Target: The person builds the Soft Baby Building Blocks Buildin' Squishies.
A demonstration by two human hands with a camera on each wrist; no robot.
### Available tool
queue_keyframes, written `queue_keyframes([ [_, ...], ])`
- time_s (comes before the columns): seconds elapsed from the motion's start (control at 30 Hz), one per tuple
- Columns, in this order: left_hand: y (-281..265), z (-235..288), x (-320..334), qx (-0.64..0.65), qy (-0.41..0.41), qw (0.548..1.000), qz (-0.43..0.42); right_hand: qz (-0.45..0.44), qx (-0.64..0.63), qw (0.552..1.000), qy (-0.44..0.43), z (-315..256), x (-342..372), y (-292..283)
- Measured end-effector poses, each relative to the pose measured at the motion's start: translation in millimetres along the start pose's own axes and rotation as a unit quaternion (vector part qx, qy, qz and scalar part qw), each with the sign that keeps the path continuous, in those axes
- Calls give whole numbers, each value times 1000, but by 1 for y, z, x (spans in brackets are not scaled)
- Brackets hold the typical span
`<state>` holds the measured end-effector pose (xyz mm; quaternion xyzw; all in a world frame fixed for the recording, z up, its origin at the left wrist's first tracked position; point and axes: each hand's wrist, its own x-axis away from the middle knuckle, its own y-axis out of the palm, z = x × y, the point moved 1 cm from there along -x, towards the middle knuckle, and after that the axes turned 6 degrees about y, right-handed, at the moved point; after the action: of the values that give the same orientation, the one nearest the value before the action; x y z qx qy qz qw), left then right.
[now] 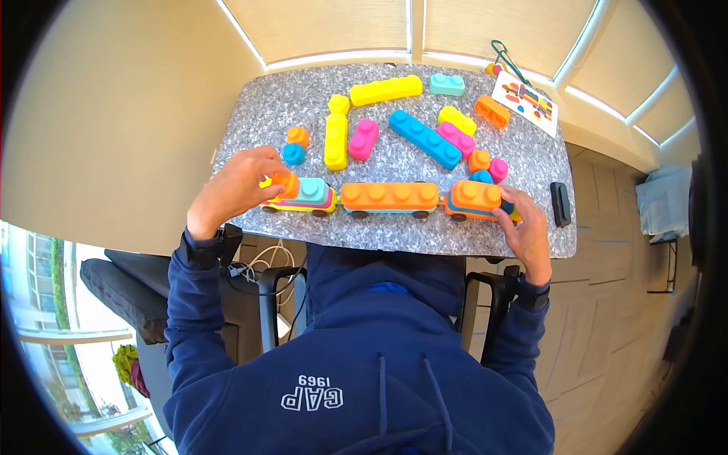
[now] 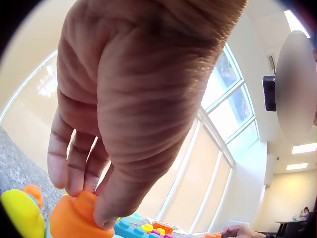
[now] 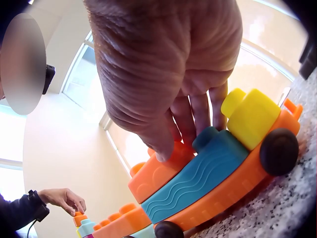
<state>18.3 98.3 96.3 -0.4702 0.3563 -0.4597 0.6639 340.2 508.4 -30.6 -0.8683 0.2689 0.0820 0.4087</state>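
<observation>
While under blocks, table beside wall.

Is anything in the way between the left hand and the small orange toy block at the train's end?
Nothing visible: the left hand pinches the small orange toy block directly. The small blue studded block and another orange one sit beyond the hand, not between.

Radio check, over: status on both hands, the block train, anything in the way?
Left hand pinches small orange block; right hand grips right-end orange block. Block train lined up between them. Path looks unobstructed; long blue block lies beyond.
</observation>
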Motion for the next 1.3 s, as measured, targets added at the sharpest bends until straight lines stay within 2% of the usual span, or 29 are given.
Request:
queue_keyframes([
  [0.27,1,-1,-1,10,-30,999,-15,-3,4,1000,-1,-1,-1,-1],
  [0.47,-2,-4,-4,-36,26,999,-2,-4,3,1000,6,2,1,0],
  [0.53,-12,-12,-12,36,-41,998,-37,-2,4,1000,5,2,0,0],
  [0.57,-14,-24,-17,36,-42,998,-38,-4,2,1000,8,2,0,0],
  [0.63,-14,-63,-30,76,-109,991,-7,-8,2,1000,8,3,1,0],
  [0.67,-10,-83,-36,77,-111,991,-5,-10,1,1000,10,4,1,0],
  [0.73,1,-120,-49,-13,-81,997,-3,-11,0,1000,10,3,0,-1],
  [0.87,26,-148,-73,-61,-46,997,-28,-16,-4,1000,19,0,-1,-1],
  [0.93,40,-158,-82,-80,0,995,-54,-18,-7,1000,23,0,0,-2],
  [1.17,61,-171,-93,-83,10,995,-55,-18,-6,1000,18,0,-1,-3],
  [1.27,58,-171,-91,-57,-3,998,-30,-22,-2,1000,14,1,-2,-4],
  [1.3,48,-162,-89,-51,-16,999,8,-23,0,1000,13,1,-2,-4],
])
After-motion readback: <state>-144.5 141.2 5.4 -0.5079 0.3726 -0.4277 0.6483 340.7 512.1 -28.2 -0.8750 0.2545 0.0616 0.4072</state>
